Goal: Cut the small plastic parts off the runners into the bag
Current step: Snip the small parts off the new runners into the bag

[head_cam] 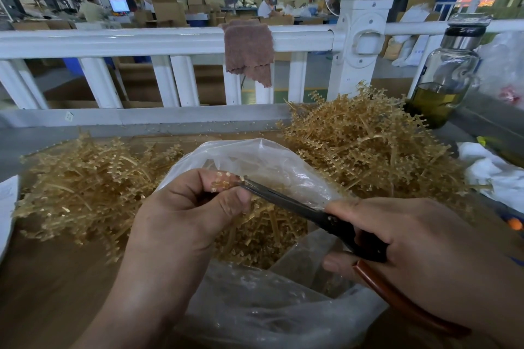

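Note:
My left hand (181, 215) pinches a short tan plastic runner (224, 181) with small parts on it, held over the mouth of a clear plastic bag (263, 317). My right hand (419, 246) grips black scissors (306, 211) with a reddish-brown handle; the blade tips meet the runner at my left fingertips. Tan cut pieces lie inside the bag (263, 238). A heap of tan runners (82, 184) lies left of the bag, and a bigger heap (368, 144) sits behind it on the right.
A white railing (158, 42) with a brown cloth (249, 51) draped over it runs behind the wooden table (48, 286). A glass bottle with dark liquid (442, 76) stands at the right. White plastic bags (487, 170) lie at the right edge. People work far behind.

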